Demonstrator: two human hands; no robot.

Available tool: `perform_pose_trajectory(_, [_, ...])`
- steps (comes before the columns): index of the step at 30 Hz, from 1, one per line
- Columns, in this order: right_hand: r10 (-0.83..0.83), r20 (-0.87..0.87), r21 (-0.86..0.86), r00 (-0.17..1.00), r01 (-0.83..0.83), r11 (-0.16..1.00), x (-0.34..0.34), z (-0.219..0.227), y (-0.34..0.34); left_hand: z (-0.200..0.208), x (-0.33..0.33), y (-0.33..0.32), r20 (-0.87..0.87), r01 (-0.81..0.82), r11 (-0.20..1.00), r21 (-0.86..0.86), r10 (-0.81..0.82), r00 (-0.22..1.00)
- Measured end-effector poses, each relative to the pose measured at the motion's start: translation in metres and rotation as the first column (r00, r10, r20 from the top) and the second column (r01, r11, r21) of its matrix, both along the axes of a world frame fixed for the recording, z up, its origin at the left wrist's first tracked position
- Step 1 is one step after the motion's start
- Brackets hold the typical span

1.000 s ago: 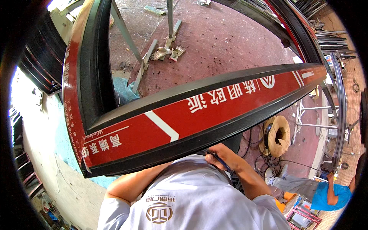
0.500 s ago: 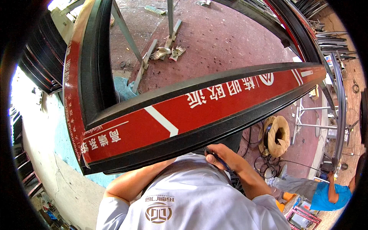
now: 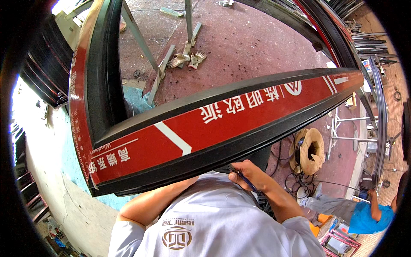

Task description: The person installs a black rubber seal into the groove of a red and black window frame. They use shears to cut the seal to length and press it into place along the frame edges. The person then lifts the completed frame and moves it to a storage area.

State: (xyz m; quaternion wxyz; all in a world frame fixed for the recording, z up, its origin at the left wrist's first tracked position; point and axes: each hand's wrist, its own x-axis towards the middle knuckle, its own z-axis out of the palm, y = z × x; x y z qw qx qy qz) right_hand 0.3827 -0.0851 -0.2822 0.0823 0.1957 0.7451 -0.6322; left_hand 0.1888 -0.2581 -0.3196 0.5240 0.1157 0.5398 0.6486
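Observation:
A large dark window frame [image 3: 239,124] with red printed protective film spans the view in front of my chest. Its left corner is nearest to me and its lower rail slants up toward the far right. Just below that rail, my right hand [image 3: 247,173] is closed around a slim dark thing [image 3: 245,180] that runs back along the palm; its kind is unclear. My left forearm [image 3: 165,197] reaches under the near left part of the frame, which hides the left hand.
Metal stand legs [image 3: 158,77] and a pair of work gloves [image 3: 188,60] are on the reddish floor beyond. To the right are a paper-wrapped coil [image 3: 309,152], tangled black cables [image 3: 297,184] and another person in blue [image 3: 366,217]. Dark profiles [image 3: 49,64] are stacked at far left.
The window frame appears shifted slightly left in view. My right hand stays nearly in place, still closed on the slim dark thing. The other person's arm has moved a little.

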Motion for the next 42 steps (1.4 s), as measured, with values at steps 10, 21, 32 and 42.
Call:
perform_pose_trajectory(10, [-0.155,0.046,-0.352,0.987,0.161,0.922,-0.008,0.013,0.002,0.000,-0.002,-0.002,-0.006,-0.006,1.000,-0.002,0.006,1.000])
perform_pose_trajectory(21, [-0.052,-0.069,-0.175,0.996,0.040,0.984,-0.004,0.003,0.001,-0.003,-0.002,-0.004,-0.026,-0.021,1.000,-0.011,0.020,0.999])
perform_pose_trajectory(32, [-0.117,0.099,-0.012,0.988,0.119,0.993,-0.016,0.001,0.011,-0.012,-0.006,0.001,-0.136,-0.045,0.999,-0.015,0.042,0.990])
perform_pose_trajectory(42, [-0.404,-0.166,0.663,0.899,0.405,0.629,-0.014,-0.106,0.110,-0.011,-0.012,0.009,-0.178,-0.027,1.000,-0.009,0.025,0.984])
